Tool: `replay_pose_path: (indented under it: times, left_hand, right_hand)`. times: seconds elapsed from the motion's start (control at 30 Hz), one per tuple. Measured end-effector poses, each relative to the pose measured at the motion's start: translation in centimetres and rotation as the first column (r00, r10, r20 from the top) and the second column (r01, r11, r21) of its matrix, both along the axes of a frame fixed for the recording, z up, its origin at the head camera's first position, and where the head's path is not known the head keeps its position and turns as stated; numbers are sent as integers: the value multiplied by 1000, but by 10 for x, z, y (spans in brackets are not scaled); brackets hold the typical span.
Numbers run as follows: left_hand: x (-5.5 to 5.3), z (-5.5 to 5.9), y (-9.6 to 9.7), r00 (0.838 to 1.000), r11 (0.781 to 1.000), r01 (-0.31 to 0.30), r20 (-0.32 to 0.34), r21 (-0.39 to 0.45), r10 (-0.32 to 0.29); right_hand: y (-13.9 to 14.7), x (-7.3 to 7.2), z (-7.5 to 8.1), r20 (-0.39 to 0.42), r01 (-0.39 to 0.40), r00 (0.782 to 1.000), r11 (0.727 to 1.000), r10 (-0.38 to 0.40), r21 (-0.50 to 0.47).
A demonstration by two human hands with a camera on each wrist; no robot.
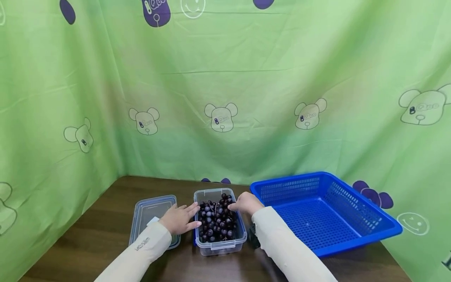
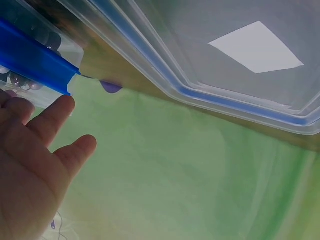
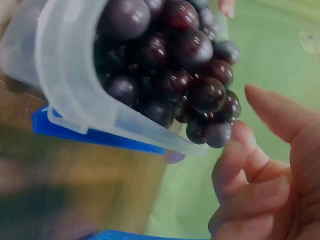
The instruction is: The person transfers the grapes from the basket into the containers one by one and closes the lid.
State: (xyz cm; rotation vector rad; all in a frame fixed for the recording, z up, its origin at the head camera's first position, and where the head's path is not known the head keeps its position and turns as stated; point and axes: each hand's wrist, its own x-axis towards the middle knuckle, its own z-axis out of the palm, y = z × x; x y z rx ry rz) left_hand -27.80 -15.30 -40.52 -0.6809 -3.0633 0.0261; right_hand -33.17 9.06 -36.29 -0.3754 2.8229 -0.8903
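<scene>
A clear plastic container (image 1: 221, 247) with blue side latches stands on the table, filled with dark purple grapes (image 1: 215, 220). My left hand (image 1: 179, 220) is at its left side, fingers spread and fairly straight, fingertips right at the rim. In the left wrist view one blue latch (image 2: 37, 57) hangs beside those fingertips. My right hand (image 1: 248, 203) is over the right rim. Its fingers bend loosely beside the outermost grapes (image 3: 216, 134), with the thumb held apart from them in the right wrist view. Left of the container lies a clear lid (image 1: 148, 207) with a blue seal.
A large blue plastic basket (image 1: 313, 213) stands on the right, partly behind my right forearm. A small dark object (image 1: 253, 237) shows between the container and that sleeve. A white label (image 2: 257, 47) is on the lid. Green printed cloth (image 1: 225, 156) hangs behind the brown table (image 1: 105, 219).
</scene>
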Motion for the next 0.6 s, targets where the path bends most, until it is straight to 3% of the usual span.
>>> replay_pose_path:
  times: [0.17,0.33,0.5,0.6]
  left_hand:
    - [1,-2,0,1000,1000,2,17,4,-2]
    - [7,0,-6,997,991,10,69,130,-20]
    - [12,3,-24,995,971,89,-59,222,-77]
    - [14,5,-39,992,957,67,-122,283,-33]
  right_hand:
    - [2,-1,-2,57,60,997,985,-52,-163]
    - [-4,3,1,136,91,989,956,-55,-279]
    - [-15,6,5,140,67,990,954,-27,-292]
    - [-20,9,8,168,66,986,953,-16,-296]
